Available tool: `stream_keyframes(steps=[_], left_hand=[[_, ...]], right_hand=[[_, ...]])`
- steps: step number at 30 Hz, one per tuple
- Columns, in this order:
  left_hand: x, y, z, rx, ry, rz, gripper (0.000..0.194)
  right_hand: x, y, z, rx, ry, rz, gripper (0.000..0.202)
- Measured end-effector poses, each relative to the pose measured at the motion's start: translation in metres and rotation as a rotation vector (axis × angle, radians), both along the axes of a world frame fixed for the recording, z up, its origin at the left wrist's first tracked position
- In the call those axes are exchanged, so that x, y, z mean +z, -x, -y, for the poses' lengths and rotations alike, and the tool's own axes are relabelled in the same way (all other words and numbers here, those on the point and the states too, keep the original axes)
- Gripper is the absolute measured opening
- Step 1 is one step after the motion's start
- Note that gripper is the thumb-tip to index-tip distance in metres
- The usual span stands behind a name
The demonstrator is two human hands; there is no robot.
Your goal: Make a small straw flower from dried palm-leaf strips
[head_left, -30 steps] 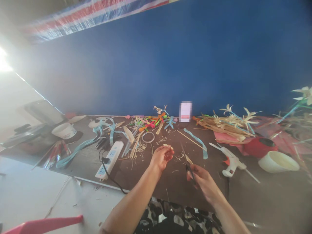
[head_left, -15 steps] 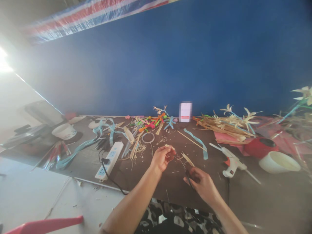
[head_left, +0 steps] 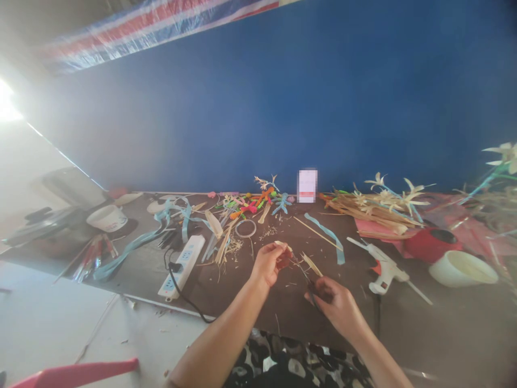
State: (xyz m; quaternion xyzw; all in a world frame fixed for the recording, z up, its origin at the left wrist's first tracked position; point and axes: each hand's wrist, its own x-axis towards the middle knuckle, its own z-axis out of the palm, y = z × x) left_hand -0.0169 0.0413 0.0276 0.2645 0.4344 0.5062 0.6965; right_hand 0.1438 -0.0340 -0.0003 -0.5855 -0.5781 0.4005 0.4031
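Observation:
My left hand (head_left: 270,263) pinches a small pale strip of dried husk (head_left: 284,246) between thumb and fingers, over the middle of the brown table (head_left: 258,307). My right hand (head_left: 332,297) is closed around the dark handles of a pair of scissors (head_left: 304,272). Their thin blades point up and left and reach the strip at my left fingertips. Just beyond my right hand lies another pale piece of husk (head_left: 312,265) with a split end. Fine scraps are strewn on the table around both hands.
A white power strip (head_left: 183,269) with a black cord lies left. At right are a glue gun (head_left: 388,267), a white bowl (head_left: 462,268) and dried-husk flowers (head_left: 412,199). A blue ribbon (head_left: 328,237), a clear ring (head_left: 245,228) and colourful twisted pieces (head_left: 258,205) lie farther back.
The scissors have shifted slightly in my right hand, and their blades now show more plainly near the strip. My left hand has barely moved.

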Motion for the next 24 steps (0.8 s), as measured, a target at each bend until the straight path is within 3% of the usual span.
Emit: stream_keyframes(steps=[10,24], left_hand=[[-0.002,-0.004,0.000,-0.011,-0.061,-0.082,0.021],[0.000,-0.004,0.002,-0.051,-0.088,-0.177,0.022]], right_hand=[[-0.010,-0.001,0.000,0.084,0.184,-0.250,0.027],[-0.003,-0.004,0.010,0.156,0.343,-0.455,0.024]])
